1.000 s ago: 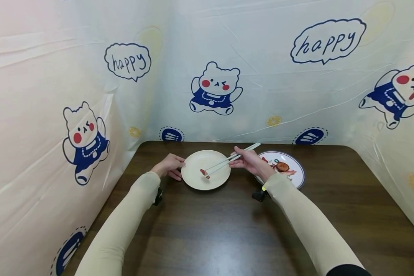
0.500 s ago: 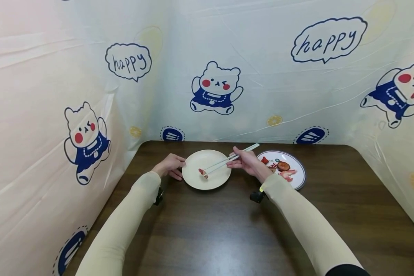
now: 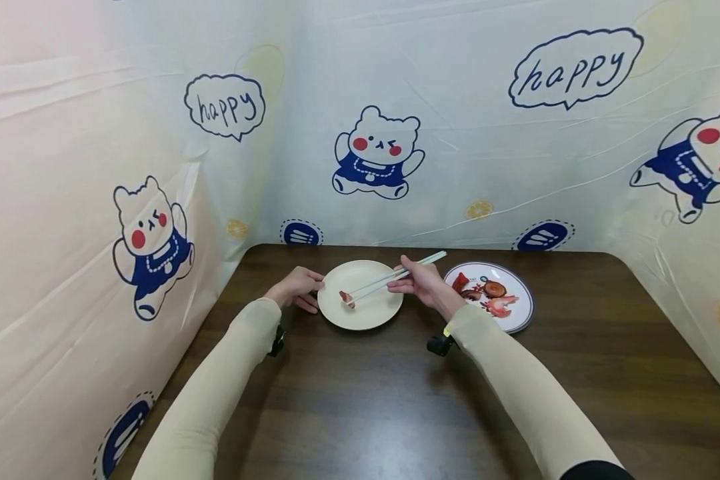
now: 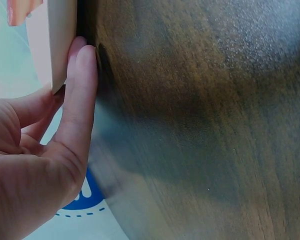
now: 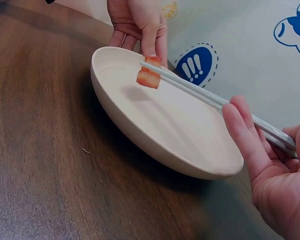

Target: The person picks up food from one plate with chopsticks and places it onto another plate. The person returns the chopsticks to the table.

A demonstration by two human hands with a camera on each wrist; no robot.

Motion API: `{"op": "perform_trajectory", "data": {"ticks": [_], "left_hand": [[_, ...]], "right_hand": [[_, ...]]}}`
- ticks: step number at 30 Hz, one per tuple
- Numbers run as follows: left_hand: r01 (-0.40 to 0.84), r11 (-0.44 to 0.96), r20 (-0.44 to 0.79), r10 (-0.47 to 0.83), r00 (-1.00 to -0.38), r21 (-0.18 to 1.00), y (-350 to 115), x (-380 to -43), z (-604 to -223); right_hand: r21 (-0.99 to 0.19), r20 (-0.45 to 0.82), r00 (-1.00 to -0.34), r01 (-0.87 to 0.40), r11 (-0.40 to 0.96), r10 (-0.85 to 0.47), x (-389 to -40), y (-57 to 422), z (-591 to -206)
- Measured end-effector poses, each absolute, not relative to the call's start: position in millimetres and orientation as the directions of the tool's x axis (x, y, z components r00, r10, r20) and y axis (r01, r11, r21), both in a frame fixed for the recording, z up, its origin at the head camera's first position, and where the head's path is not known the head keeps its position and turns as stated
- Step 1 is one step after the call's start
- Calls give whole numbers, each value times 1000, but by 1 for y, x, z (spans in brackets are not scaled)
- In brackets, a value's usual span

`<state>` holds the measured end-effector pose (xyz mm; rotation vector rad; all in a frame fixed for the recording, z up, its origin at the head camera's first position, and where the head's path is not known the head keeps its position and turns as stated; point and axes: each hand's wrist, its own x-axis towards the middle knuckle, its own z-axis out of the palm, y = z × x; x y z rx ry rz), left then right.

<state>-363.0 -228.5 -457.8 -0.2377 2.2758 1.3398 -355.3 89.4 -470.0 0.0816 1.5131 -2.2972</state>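
Note:
My left hand pinches the left rim of a cream plate, with the thumb on top and fingers beneath in the left wrist view. My right hand holds a pair of pale chopsticks, which slant down leftward over that plate. Between their tips is a small red-and-white piece of bacon. In the right wrist view it hangs above the plate's surface and casts a shadow there. The plate's underside is hidden in the head view.
Behind my right wrist stands a white plate with a blue rim. On it lie a round brown slice, a pink piece and other reddish food. A printed curtain surrounds the brown wooden table.
My right hand, the chopsticks and the bacon have shifted slightly left over the cream plate. More of the blue-rimmed plate shows. My left hand keeps its hold on the rim.

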Motion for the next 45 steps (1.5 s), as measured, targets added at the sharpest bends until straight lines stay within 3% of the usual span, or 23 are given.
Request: {"op": "perform_trajectory", "data": {"ticks": [19, 28, 37, 45], "left_hand": [[-387, 506, -495, 95, -864, 771, -228, -364, -459], [-387, 512, -498, 94, -862, 767, -229, -364, -458], [-376, 515, -488, 96, -868, 770, -228, -365, -454], [-379, 509, -490, 99, -866, 773, -229, -364, -458]], "right_hand": [[-864, -276, -943, 329, -381, -187, -356, 77, -474], [-879, -229, -966, 257, -402, -117, -354, 68, -471], [-933, -136, -988, 154, -325, -79, -350, 58, -461], [-954, -134, -989, 147, -263, -66, -347, 55, -459]]}}
